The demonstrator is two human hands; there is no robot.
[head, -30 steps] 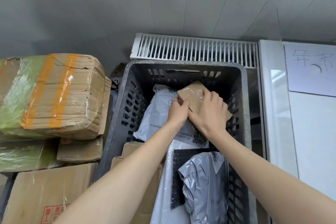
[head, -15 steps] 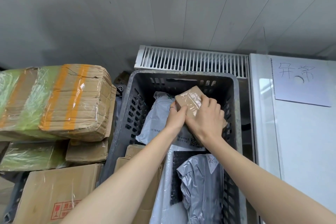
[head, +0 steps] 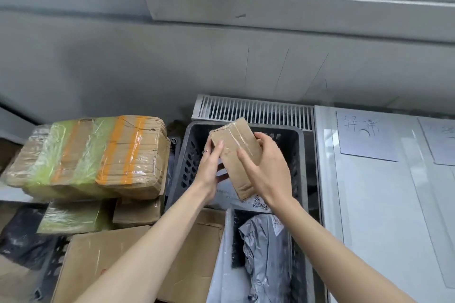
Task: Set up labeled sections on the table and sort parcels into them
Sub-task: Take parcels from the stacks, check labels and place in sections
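The small brown cardboard parcel (head: 235,152), sealed with clear tape, is being held in the air above the far end of the dark grey plastic crate (head: 301,162), tilted with its far end higher than its near end. The left hand (head: 209,172) is gripping the parcel's left side, thumb lying along the top face and the other fingers curled beneath; a ring is sitting on one finger. The right hand (head: 268,170) is gripping the right side, thumb pressing on the top face and fingers wrapping round the far edge. Inside the crate, a white mailer bag with a printed code (head: 256,202) is lying under the parcel, and a grey plastic mailer bag (head: 266,253) is lying nearer the person. A white radiator grille (head: 253,110) is standing behind the crate. To the right, a white table (head: 369,204) is carrying a handwritten paper label (head: 366,138), with a second sheet (head: 440,142) at the frame edge. To the left, a large taped bundle of cardboard (head: 93,155) is resting on stacked brown boxes (head: 98,258).
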